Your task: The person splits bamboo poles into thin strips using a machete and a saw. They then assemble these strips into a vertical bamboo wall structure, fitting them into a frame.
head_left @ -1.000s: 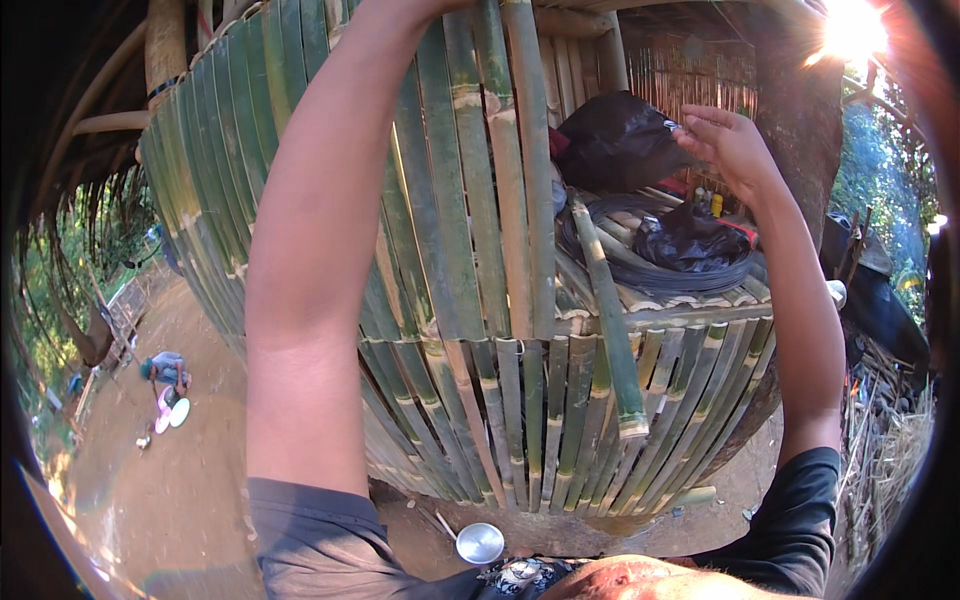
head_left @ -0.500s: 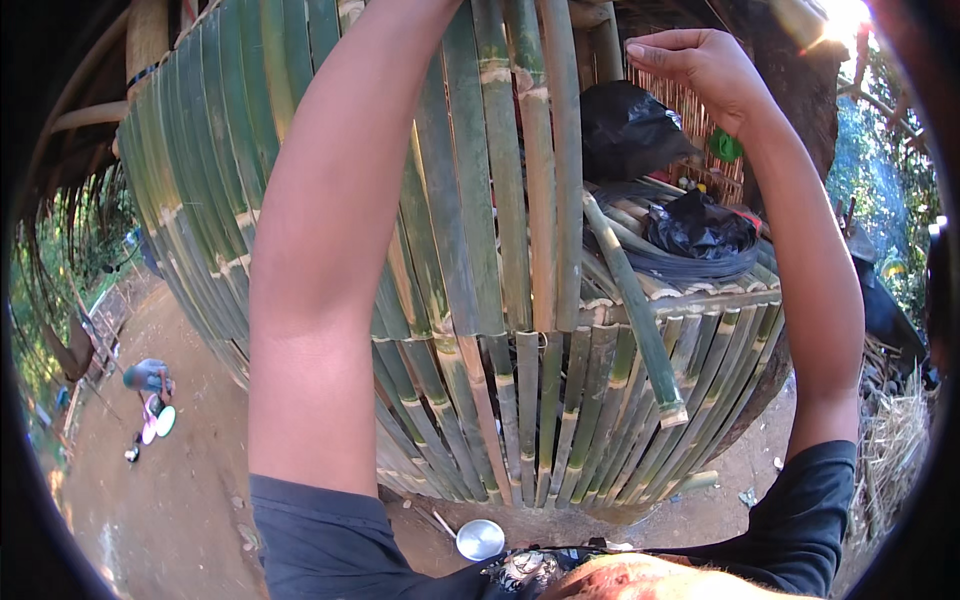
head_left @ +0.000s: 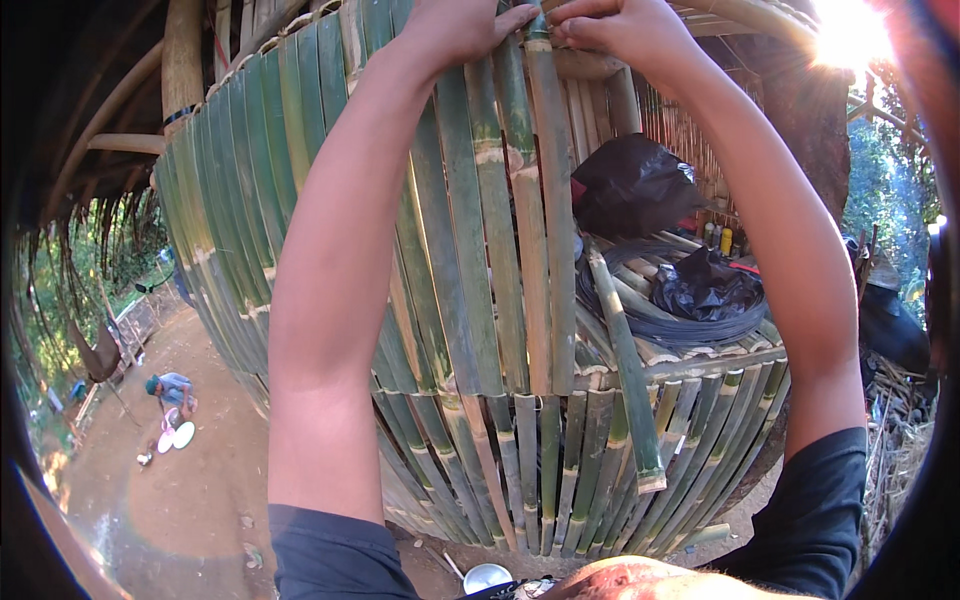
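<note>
Hands: left hand [head_left: 455, 28] with thumb reaching to the slat top, its other fingers partly cut off by the upper border, hold impossible to tell; right hand [head_left: 625, 35] with fingertips drawn narrow just beside that top, any pinched item too small to tell.
Outer slat: green bamboo slat [head_left: 555, 250], its top between the hands, the remainder below them.
Slat edges: left edge close beside neighbouring slats [head_left: 505, 250]; right edge bordering open room below the right hand.
Slat axis: long axis nearly upright, lower end pointing down to the lower slat row [head_left: 550, 470].
Opening: under the right hand, dark coil [head_left: 690, 334] bearing a black bag [head_left: 705, 285].
Loose bamboo piece [head_left: 627, 370]: well below the right hand, tilted, lower end pointing down and rightward.
</note>
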